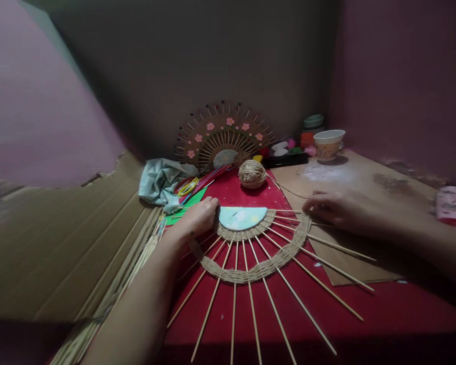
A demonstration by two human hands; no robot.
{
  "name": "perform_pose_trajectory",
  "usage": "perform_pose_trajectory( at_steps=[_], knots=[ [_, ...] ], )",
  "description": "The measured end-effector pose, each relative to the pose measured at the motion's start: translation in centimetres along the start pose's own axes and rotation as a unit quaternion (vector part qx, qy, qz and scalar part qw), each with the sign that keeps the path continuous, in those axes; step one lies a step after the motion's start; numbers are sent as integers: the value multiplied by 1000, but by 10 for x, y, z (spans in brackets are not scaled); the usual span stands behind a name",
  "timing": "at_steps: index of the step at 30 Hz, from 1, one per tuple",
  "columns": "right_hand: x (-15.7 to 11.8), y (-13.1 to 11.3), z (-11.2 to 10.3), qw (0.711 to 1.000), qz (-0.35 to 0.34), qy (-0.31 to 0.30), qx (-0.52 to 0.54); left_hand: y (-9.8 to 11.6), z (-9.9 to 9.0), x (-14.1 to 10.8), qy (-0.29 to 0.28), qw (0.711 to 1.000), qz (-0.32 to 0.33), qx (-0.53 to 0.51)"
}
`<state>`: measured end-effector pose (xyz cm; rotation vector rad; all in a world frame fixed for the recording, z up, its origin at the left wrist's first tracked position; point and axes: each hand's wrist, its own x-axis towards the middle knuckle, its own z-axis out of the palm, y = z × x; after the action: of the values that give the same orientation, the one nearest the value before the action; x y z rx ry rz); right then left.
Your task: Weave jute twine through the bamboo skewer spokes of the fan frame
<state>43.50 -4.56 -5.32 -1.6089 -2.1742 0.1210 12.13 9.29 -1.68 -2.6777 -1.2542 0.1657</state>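
Note:
A half-round woven frame lies on the red tabletop [213,324], its thin wooden sticks [281,299] spreading toward me. Its centre is a pale blue half-disc [243,217] edged with woven twine, and a wider twine band [247,275] crosses the sticks farther out. My left hand [203,215] is closed at the half-disc's left end, gripping the frame there. At the right end of the outer band, my right hand [321,207] pinches the twine with its fingertips. From there a strand runs back to a ball of twine [252,174] behind the frame.
A finished fan with pink flowers [230,121] stands at the back. Grey-green cloth [161,182] and yellow-handled scissors [188,187] lie left of centre. A paper cup [328,146] stands back right on cardboard [349,197]. Large cardboard [53,253] fills the left; patterned fabric [454,205] is far right.

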Motion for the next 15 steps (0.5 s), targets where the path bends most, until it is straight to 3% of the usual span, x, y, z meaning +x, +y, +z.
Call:
perform_pose_trajectory(
  at_steps=[6, 10, 12, 15],
  knots=[
    [-2, 0, -2, 1000, -16, -3, 9, -4, 0, 2, 8, 1000, -6, -7],
    [-2, -4, -5, 1000, -29, 6, 1, 4, -9, -5, 106, 989, -11, -100],
    [-3, -6, -6, 1000, -28, 8, 1, 21, -15, -18, 141, 970, 42, -194],
    [-4, -6, -7, 1000, -26, 11, -10, 59, -17, -44, 85, 955, 169, -229]
  ],
)
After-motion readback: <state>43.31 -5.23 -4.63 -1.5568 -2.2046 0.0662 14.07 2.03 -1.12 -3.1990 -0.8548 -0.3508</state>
